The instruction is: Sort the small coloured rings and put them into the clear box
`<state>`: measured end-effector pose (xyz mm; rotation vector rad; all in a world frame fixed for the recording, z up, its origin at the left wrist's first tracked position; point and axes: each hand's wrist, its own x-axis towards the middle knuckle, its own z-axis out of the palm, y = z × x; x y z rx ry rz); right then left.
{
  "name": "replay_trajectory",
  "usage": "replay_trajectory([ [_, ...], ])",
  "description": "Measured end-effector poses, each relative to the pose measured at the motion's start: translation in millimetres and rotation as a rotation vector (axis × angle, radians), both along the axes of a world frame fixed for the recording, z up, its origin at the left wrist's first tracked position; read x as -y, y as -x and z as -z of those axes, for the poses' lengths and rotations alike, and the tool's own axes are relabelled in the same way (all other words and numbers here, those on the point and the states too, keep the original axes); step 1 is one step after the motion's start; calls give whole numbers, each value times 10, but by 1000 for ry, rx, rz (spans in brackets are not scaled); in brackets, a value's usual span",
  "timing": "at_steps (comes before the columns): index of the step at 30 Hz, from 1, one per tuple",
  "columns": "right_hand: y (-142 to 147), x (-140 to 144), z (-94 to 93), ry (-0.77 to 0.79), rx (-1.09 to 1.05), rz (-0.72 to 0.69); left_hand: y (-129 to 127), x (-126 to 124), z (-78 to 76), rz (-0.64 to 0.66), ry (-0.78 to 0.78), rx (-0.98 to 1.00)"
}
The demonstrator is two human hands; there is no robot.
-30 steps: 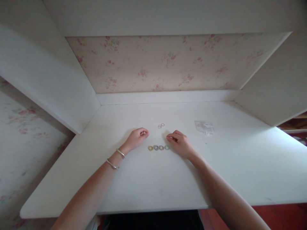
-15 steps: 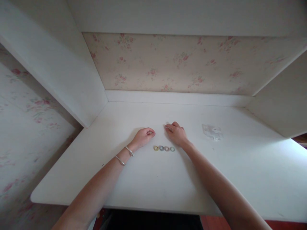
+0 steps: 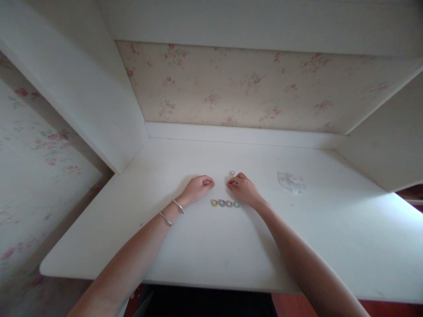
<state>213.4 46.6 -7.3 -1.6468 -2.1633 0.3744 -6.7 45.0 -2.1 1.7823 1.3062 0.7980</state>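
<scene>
Four rings [image 3: 225,203] are lined up at frame centre, between and just below the curled left hand [image 3: 198,188] and right hand [image 3: 243,188]; neither hand's contents can be made out.

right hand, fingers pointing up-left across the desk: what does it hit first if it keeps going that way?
Probably the small ring lying just past the right hand's fingertips on the desk. Depth is unclear; it might slide just beside it toward the back ledge.

Both forearms cut off at bottom edge, small ring [image 3: 232,173] too tiny to detail
</scene>
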Motion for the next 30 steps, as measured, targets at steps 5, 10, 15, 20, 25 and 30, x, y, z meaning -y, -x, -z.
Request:
replay_trajectory([
  [5, -4, 13, 24, 15, -15, -7, -5, 8, -16, -10, 17, -5],
  [10, -5, 22, 50, 23, -66, 9, -6, 14, -36, -8, 25, -8],
  [15, -51, 62, 27, -20, -196, 40, -1, 9, -28, 6, 11, -15],
  [20, -91, 214, -83, -39, -277, 60, 0, 11, -24, 7, 13, -17],
  [25, -76, 447, -123, -1, -298, -11, 1, 6, -9, 12, -16, -16],
  [30, -36, 546, -120, 63, -257, -117, 8, -4, 16, 13, -24, -9],
])
